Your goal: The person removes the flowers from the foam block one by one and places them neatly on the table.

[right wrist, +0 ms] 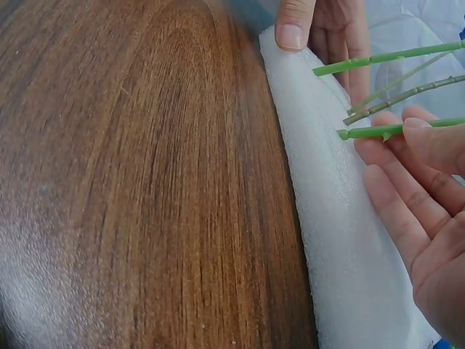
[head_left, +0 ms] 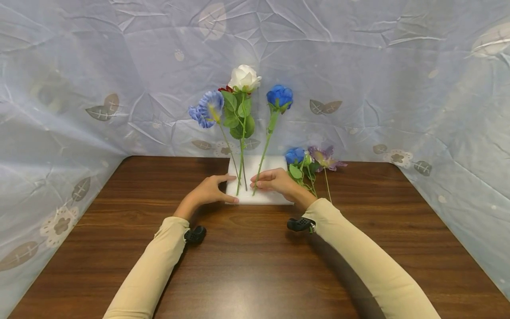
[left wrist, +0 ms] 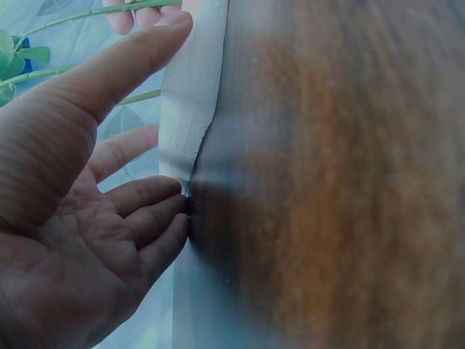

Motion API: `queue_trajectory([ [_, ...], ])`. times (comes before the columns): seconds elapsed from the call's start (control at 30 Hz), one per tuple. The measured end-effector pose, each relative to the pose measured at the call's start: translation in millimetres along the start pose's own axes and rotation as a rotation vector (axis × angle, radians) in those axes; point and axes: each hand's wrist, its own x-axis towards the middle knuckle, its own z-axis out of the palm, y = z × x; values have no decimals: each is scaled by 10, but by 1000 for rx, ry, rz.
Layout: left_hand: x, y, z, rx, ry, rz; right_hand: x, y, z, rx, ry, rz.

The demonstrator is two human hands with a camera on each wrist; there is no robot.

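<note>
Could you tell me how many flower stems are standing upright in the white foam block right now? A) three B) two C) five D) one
A: three stems rise from the white foam block: the light blue flower, the white rose and the dark blue rose, while the other flowers lie on the table.

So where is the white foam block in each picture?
Head: white foam block at centre, between both hands.
Left wrist: a pale vertical strip left of centre.
Right wrist: a strip down the right side.
Shared landmark: the green stems standing in it.
</note>
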Motion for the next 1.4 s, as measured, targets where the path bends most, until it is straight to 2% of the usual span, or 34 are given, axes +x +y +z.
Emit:
queue_trajectory([
  [0.47,4,5,3,-4,1,5,-4,-52,28,3,0,-13],
  [1.4,-5,8,9,2,3,5,-27,-141,31,-104,-30,-76],
])
